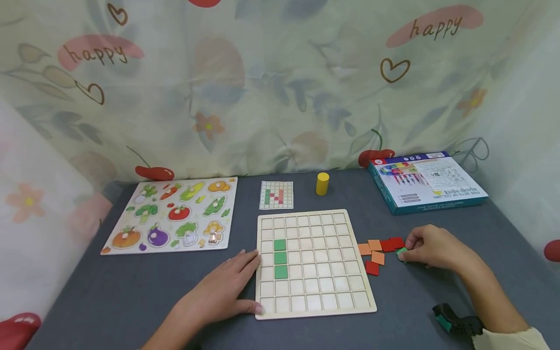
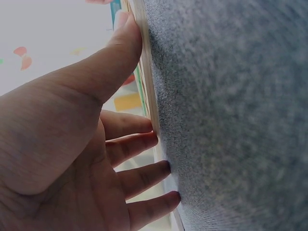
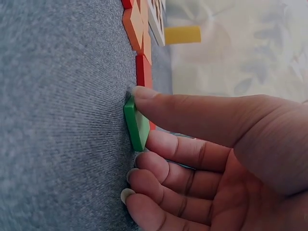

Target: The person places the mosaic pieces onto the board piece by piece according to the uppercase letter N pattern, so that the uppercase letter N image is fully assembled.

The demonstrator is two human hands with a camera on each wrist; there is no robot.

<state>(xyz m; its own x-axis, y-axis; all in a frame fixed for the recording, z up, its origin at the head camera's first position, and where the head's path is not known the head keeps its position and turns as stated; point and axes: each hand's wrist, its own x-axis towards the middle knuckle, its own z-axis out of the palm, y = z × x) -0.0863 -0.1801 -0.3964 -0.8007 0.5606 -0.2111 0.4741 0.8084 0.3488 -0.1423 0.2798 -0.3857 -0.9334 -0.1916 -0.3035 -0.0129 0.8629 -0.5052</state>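
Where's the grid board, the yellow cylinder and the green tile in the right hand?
Grid board point(image 1: 308, 256): head view, a bare square.
Yellow cylinder point(image 1: 322, 186): head view, its side.
Green tile point(image 3: 133, 127): right wrist view, its narrow edge.

Floral fabric backdrop point(image 1: 271, 63), dark grey tabletop point(image 1: 118, 291)

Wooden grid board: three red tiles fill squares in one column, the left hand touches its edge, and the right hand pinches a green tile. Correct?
Not quite: the three tiles on the wooden grid board are green, not red, as the head view shows. The rest stands.
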